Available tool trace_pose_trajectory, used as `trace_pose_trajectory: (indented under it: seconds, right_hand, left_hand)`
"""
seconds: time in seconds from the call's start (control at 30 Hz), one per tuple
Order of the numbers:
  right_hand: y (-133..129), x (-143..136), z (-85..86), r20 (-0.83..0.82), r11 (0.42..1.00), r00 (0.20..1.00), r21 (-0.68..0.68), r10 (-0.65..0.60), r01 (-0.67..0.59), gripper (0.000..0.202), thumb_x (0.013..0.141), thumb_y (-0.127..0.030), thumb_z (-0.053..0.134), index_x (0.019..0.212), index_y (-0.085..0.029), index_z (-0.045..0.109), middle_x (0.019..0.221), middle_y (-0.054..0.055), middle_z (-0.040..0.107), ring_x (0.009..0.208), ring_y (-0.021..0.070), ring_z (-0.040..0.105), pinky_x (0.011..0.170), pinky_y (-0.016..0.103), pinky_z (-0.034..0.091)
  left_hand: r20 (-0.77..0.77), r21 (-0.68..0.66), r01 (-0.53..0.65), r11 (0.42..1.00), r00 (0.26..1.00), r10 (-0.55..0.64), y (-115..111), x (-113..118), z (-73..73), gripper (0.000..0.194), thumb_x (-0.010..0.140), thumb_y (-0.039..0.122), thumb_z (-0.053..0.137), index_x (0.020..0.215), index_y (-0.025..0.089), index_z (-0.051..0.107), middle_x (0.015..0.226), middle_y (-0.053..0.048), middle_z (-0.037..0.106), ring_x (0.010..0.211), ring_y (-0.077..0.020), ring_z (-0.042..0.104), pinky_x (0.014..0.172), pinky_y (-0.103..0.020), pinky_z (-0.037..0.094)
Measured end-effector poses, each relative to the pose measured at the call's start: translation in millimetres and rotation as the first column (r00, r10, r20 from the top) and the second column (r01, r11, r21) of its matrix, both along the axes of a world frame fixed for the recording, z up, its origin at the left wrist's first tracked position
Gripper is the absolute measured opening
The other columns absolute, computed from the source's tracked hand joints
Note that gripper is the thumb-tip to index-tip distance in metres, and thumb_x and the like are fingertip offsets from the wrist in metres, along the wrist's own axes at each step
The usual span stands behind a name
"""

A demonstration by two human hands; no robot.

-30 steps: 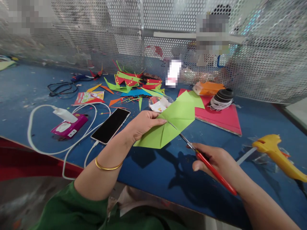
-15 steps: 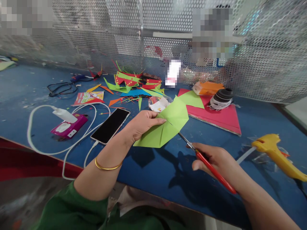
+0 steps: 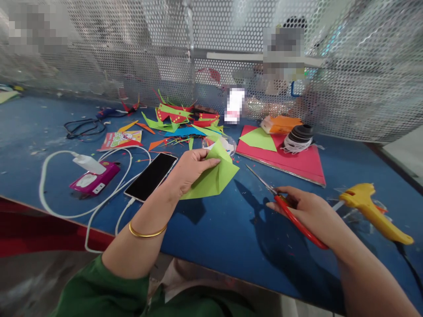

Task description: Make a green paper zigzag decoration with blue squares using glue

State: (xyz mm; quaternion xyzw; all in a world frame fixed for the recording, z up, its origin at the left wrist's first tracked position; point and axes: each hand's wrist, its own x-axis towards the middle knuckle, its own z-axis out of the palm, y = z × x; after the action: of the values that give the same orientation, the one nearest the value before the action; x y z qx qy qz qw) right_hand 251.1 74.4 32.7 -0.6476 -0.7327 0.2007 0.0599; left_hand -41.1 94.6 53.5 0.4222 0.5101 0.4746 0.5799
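Observation:
Between the thumb and fingers of my left hand is a creased piece of green paper, raised over the blue table. My right hand is wrapped round the red handles of a pair of scissors. The blades look closed and point up and left, a short way right of the paper without touching it. A black phone with a white cable lies left of my left hand.
Red sheets bear a black spool and an orange packet. A yellow glue gun lies right. Paper masks and scraps are at the back, before a mesh screen. A purple power bank is left.
The scissors have come away from the green paper, and my right hand has moved right with them. The paper's right part has folded back toward my left hand.

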Motion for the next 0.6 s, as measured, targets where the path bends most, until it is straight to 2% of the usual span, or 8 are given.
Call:
trace_pose_trajectory:
  seconds: [0.1, 0.17, 0.3, 0.43, 0.5, 0.53, 0.6]
  right_hand:
    - [3.4, -8.1, -3.8, 0.179, 0.991, 0.975, 0.066, -0.129, 0.119, 0.052, 0.090, -0.059, 0.053, 0.126, -0.022, 0.063, 0.092, 0.009, 0.077, 0.084, 0.0315, 0.072, 0.065, 0.035, 0.047]
    - [4.1, -15.2, -10.2, 0.261, 0.980, 0.950, 0.148, -0.170, 0.134, 0.048, 0.094, -0.050, 0.049, 0.130, -0.020, 0.059, 0.102, 0.013, 0.077, 0.090, 0.0325, 0.073, 0.064, 0.034, 0.045]
    - [3.7, -22.9, -22.2, 0.351, 0.961, 0.924, 0.272, -0.152, 0.055, 0.041, 0.098, -0.038, 0.048, 0.130, -0.014, 0.056, 0.107, 0.016, 0.074, 0.088, 0.0299, 0.073, 0.061, 0.032, 0.044]
    - [1.2, -19.2, -22.9, 0.437, 0.934, 0.893, 0.351, -0.105, -0.062, 0.028, 0.097, -0.033, 0.050, 0.104, -0.012, 0.067, 0.097, 0.019, 0.070, 0.095, 0.0345, 0.069, 0.068, 0.037, 0.050]
    - [-2.5, -18.3, -21.8, 0.395, 0.890, 0.916, 0.442, -0.076, -0.117, 0.026, 0.092, -0.030, 0.058, 0.105, -0.010, 0.068, 0.103, 0.022, 0.070, 0.100, 0.0368, 0.067, 0.076, 0.043, 0.054]
    - [-5.2, -19.5, -21.7, 0.340, 0.847, 0.940, 0.511, -0.041, -0.148, 0.032, 0.090, -0.029, 0.061, 0.113, -0.008, 0.066, 0.110, 0.023, 0.069, 0.104, 0.0370, 0.066, 0.082, 0.045, 0.055]
    - [-12.2, -25.7, -22.2, 0.216, 0.724, 0.972, 0.657, 0.087, -0.211, 0.053, 0.087, -0.033, 0.067, 0.132, -0.007, 0.056, 0.127, 0.023, 0.065, 0.115, 0.0360, 0.062, 0.094, 0.047, 0.053]
  left_hand:
    - [-0.001, -0.022, 0.042, 0.999, 0.999, -0.043, -0.8, 0.1, -0.7, 0.015, 0.073, 0.027, 0.080, 0.084, 0.018, 0.074, 0.082, -0.003, 0.077, 0.071, -0.0169, 0.069, 0.071, -0.033, 0.056]
    - [0.008, -0.046, 0.087, 0.995, 0.996, -0.087, -2.2, 1.0, -1.3, 0.017, 0.072, 0.027, 0.081, 0.085, 0.018, 0.075, 0.081, -0.003, 0.077, 0.071, -0.0167, 0.070, 0.071, -0.032, 0.055]
    - [0.061, -0.083, 0.190, 0.978, 0.981, -0.185, -7.9, 5.3, -0.1, 0.017, 0.070, 0.024, 0.082, 0.084, 0.018, 0.076, 0.079, -0.003, 0.076, 0.068, -0.0153, 0.069, 0.070, -0.030, 0.055]
    - [0.129, -0.100, 0.294, 0.951, 0.951, -0.280, -13.5, 11.5, 2.3, 0.026, 0.063, 0.025, 0.088, 0.085, 0.016, 0.076, 0.078, -0.004, 0.076, 0.066, -0.0150, 0.069, 0.067, -0.028, 0.055]
    - [0.169, -0.109, 0.323, 0.940, 0.938, -0.303, -14.6, 14.7, 1.6, 0.034, 0.058, 0.028, 0.092, 0.086, 0.014, 0.076, 0.077, -0.005, 0.076, 0.066, -0.0155, 0.070, 0.065, -0.026, 0.055]
    - [0.187, -0.113, 0.331, 0.937, 0.933, -0.307, -14.9, 16.5, 0.7, 0.038, 0.056, 0.029, 0.093, 0.086, 0.014, 0.076, 0.076, -0.005, 0.076, 0.064, -0.0153, 0.069, 0.063, -0.025, 0.055]
    - [0.212, -0.110, 0.341, 0.934, 0.926, -0.313, -15.9, 20.8, -1.9, 0.040, 0.054, 0.031, 0.095, 0.084, 0.014, 0.076, 0.072, -0.004, 0.075, 0.061, -0.0141, 0.069, 0.060, -0.023, 0.054]
